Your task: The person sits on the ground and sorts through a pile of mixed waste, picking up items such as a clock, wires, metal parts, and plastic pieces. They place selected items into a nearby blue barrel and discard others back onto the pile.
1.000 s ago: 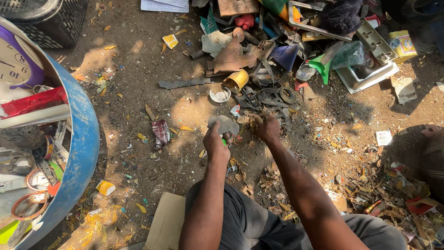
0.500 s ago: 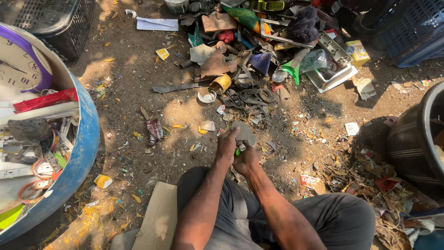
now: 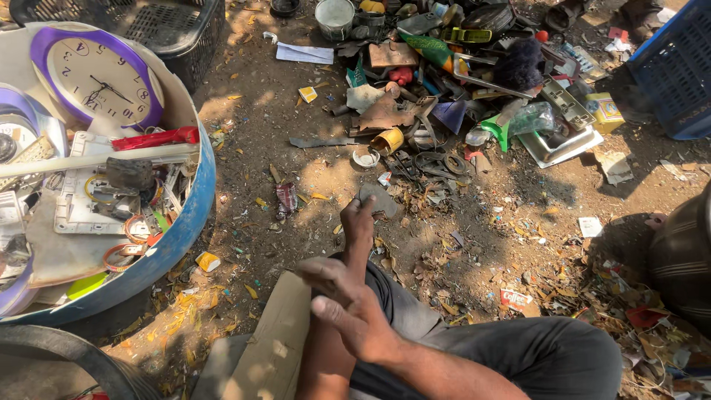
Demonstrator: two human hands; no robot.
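Observation:
I sit on bare dirt with my legs in dark trousers (image 3: 533,355). My left hand (image 3: 360,222) reaches forward, its fingers closed on the near edge of a flat dark grey scrap piece (image 3: 382,198) held low over the ground. My right hand (image 3: 342,300) hangs across my left forearm, close to my knee, with its fingers loosely apart and nothing in them. A crushed dark wrapper (image 3: 286,198) lies on the dirt just left of the left hand.
A blue drum (image 3: 194,222) at the left holds a purple wall clock (image 3: 96,78) and mixed scrap. A heap of scrap (image 3: 444,96) lies ahead, with a black crate (image 3: 148,22) and a blue crate (image 3: 678,70). A person's striped sleeve (image 3: 681,259) shows at right. Cardboard (image 3: 270,344) lies under my leg.
Both hands were together at the grey piece. Now my right hand has let go and drawn back toward my knee, while the left still holds the piece out ahead. The view tilted forward.

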